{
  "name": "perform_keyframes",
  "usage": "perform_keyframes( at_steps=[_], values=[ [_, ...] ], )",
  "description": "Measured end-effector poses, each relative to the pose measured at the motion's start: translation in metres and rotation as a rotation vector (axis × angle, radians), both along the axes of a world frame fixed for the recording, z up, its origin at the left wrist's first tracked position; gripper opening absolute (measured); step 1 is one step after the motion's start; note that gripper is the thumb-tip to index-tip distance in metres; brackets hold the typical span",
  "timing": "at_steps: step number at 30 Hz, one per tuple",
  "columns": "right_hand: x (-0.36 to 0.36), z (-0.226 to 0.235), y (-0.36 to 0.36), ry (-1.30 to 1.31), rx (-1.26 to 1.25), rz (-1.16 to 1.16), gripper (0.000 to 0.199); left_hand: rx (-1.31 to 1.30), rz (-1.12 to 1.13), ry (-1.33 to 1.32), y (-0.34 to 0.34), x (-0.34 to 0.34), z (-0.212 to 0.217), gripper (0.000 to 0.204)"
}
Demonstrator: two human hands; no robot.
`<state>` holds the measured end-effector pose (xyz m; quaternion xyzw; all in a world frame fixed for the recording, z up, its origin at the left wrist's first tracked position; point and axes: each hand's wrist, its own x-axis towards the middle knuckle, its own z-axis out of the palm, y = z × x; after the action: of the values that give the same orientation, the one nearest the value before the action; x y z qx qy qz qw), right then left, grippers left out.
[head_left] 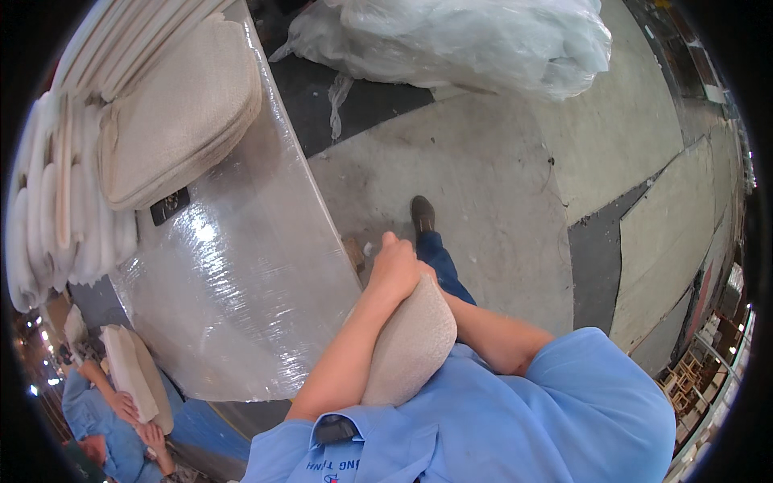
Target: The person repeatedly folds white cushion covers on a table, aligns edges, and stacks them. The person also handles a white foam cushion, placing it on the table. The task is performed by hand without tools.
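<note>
My left hand [394, 267] and right hand [429, 273] meet at the far tip of the cushion [413, 342], grip hidden; it runs longways back to my shirt [491, 410].

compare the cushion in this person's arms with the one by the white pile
The held cushion is tucked against the blue shirt; the other cushion lies untouched. The left forearm partly covers the held cushion, while the other cushion shows most of its broad face. Both look beige and textured.
</note>
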<state>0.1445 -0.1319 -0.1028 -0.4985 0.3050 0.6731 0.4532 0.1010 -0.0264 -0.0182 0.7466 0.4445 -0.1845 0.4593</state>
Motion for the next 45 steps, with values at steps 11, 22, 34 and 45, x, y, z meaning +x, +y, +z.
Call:
perform_keyframes(
  at_steps=[11,22,34,45],
  values=[
    [-0.006,-0.013,-0.007,-0.388,0.145,0.474,0.027,0.047,0.091,-0.035,-0.003,-0.033,-0.038,0.037],
    [-0.02,0.008,0.0,0.01,0.206,0.064,0.049,-0.259,0.236,0.007,-0.023,-0.202,0.079,0.035],
    [0.012,0.121,0.12,-0.706,0.665,1.167,0.044,0.179,0.969,-0.304,-0.072,-0.249,0.058,0.032],
    [-0.08,0.167,0.147,-0.992,1.174,2.133,0.042,0.051,1.141,-0.296,-0.109,-0.268,0.057,0.03]
  ],
)
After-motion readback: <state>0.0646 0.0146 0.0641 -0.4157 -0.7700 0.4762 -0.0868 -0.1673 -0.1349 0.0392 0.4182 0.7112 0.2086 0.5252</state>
